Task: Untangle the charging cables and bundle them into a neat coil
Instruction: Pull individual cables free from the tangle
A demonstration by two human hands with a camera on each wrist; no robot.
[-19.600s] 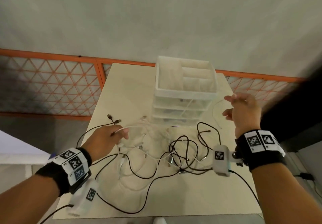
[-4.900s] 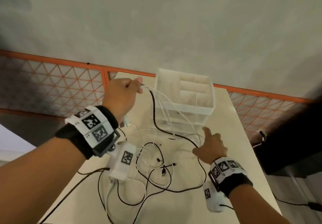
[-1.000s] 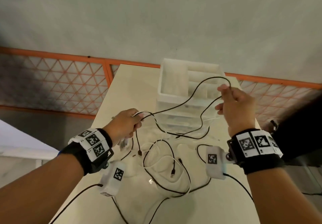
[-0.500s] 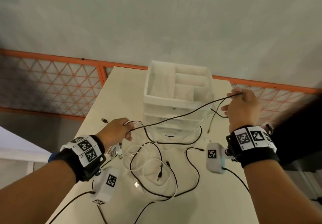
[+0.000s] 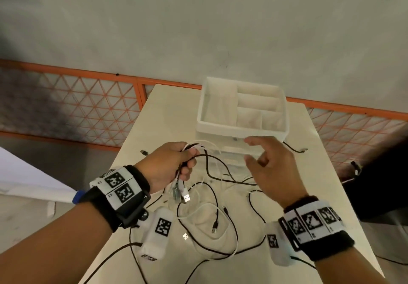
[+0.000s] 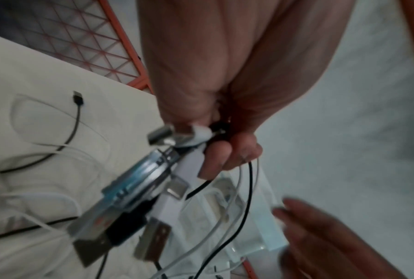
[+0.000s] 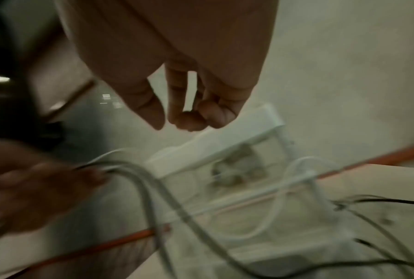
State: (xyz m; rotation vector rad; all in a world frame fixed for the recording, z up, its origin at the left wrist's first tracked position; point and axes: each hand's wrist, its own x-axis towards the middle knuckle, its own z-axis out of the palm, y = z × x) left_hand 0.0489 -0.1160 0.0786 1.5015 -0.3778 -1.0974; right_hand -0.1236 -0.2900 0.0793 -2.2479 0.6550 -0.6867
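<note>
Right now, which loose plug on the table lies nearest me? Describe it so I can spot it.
Start at the white drawer organizer at the table's far end and come toward the wrists. Near the left wrist's camera lies a white USB plug, metal end showing; the neighbouring plug is black.

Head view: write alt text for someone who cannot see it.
A person's left hand grips a bunch of black and white charging cables above a pale table, plugs dangling below the fist. The right hand hovers open beside it, holding nothing. More cables lie looped on the table before a white drawer organizer.
</note>
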